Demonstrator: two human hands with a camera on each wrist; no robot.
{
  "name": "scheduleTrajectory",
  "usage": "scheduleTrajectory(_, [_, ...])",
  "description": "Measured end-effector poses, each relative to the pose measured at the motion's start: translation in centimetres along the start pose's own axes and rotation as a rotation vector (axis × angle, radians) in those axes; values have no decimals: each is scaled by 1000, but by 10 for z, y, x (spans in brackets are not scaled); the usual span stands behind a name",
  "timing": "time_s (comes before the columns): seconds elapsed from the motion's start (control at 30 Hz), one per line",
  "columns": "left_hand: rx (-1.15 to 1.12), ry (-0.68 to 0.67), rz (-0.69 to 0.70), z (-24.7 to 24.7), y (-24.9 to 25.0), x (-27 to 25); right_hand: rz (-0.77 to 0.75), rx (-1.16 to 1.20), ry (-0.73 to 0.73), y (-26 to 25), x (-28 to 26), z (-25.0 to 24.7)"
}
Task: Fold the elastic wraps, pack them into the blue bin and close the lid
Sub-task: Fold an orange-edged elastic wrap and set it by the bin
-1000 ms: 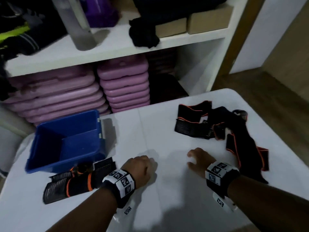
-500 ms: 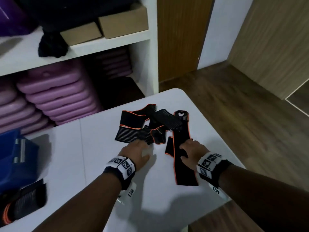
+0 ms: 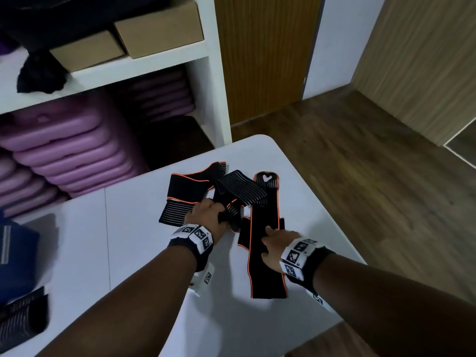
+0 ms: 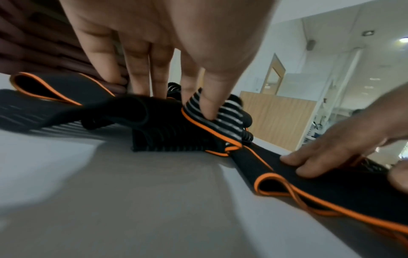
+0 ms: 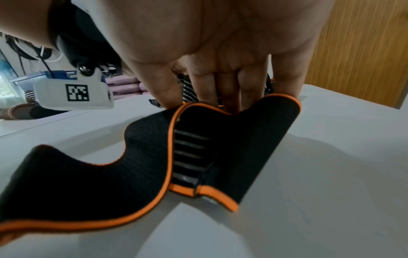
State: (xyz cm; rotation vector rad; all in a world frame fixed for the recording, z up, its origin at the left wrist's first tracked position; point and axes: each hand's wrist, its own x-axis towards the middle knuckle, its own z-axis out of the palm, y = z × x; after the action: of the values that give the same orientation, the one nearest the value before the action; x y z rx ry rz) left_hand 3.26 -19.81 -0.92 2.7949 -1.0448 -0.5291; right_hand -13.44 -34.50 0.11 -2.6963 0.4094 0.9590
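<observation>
A heap of black elastic wraps [image 3: 195, 191] with orange trim lies on the white table [image 3: 144, 253]. My left hand [image 3: 219, 212] pinches the striped end of one wrap [image 4: 223, 122] between thumb and fingers. My right hand [image 3: 268, 238] presses straight fingers [image 4: 309, 167] flat on a long wrap [image 3: 265, 253] stretched toward me; this long wrap [image 5: 220, 157] buckles under the hand in the right wrist view. The blue bin [image 3: 15, 253] shows only partly at the left edge. A folded wrap [image 3: 23, 318] lies in front of it.
A white shelf unit [image 3: 211, 81] stands behind the table with stacked purple cases [image 3: 77, 150] and cardboard boxes [image 3: 159, 29]. The table's right edge [image 3: 322, 210] drops to a wooden floor [image 3: 360, 163] close beside the wraps.
Both hands have moved from bare table to the heap of wraps at the right. The left now pinches a striped wrap and the right presses on the long wrap.
</observation>
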Motion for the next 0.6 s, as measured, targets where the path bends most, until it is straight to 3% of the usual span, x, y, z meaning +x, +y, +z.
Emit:
scheduleTrajectory(0.27, [-137,252,227,-15,19,-24,-32,67,-31,8,-6,-5])
scheduleTrajectory(0.33, [-234,287,288,-27,26,-37,-50,162,61,5,-11,-10])
scheduleTrajectory(0.43, [-363,311,289,-44,33,-55,-99,471,322,-9,-17,-21])
scheduleTrajectory(0.6, [-512,446,383,-79,49,-73,-273,1052,491,-40,-28,-46])
